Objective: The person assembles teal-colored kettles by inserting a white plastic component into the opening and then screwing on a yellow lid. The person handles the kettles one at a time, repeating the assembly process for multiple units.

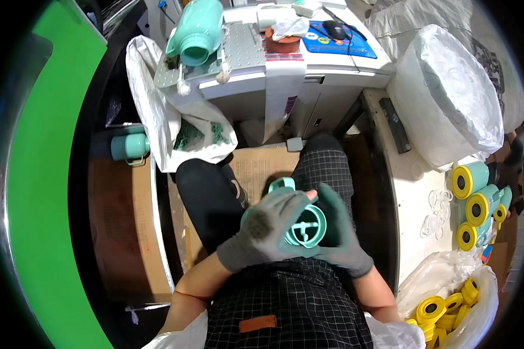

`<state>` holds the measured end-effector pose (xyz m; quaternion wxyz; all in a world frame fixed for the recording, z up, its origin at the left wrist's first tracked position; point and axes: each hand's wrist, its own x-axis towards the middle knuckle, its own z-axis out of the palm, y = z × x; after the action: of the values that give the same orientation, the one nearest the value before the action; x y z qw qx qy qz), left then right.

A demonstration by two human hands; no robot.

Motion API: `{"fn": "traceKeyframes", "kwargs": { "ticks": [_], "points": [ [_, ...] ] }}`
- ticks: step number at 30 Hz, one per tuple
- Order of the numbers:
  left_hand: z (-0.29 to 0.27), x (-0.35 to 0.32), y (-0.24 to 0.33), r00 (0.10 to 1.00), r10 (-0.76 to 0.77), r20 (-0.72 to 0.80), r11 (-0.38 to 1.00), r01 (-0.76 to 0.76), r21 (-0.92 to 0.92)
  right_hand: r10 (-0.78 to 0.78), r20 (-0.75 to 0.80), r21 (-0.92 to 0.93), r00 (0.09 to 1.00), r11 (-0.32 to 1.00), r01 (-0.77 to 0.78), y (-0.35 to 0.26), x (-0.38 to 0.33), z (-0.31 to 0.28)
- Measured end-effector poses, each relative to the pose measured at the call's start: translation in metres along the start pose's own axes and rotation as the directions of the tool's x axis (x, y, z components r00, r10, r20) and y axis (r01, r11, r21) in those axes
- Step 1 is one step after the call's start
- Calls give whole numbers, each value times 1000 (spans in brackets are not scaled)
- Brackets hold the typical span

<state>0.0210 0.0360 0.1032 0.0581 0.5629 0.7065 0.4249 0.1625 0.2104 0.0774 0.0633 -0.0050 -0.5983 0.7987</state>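
From the head view we've got both gloved hands down over our lap, forearms coming up from below. Our left hand (269, 227) lies across the top of a mint green lid (304, 225), fingers curled over its rim. Our right hand (342, 230) cups its side, fingers wrapped round. A green jug (197, 30) sits on the machine (256, 64) ahead.

Head-worn fisheye, straight down, close

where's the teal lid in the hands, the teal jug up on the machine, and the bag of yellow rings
teal lid (306, 228): head view, on its ribbed inner face.
teal jug (197, 30): head view, on its side wall.
bag of yellow rings (488, 291): head view, on the bag's clear upper edge.
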Motion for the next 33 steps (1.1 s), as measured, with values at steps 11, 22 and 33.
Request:
{"fn": "traceKeyframes", "kwargs": {
  "ticks": [11, 22, 33],
  "points": [
    [49, 57, 26, 800, -86, 593, 933, -144, 329, 241, 81, -975, 967, 220, 27, -58, -19, -34],
    [-33, -9, -35, 898, -396, 191, 695, 429, -576, -696, -231, -886, 680, 440, 149, -70, -10, -43],
    [-45, -18, 17, 979, -195, 61, 979, 198, -54, -419, -134, -649, 898, 722, 240, 28, 170, 36]
  ]
}}
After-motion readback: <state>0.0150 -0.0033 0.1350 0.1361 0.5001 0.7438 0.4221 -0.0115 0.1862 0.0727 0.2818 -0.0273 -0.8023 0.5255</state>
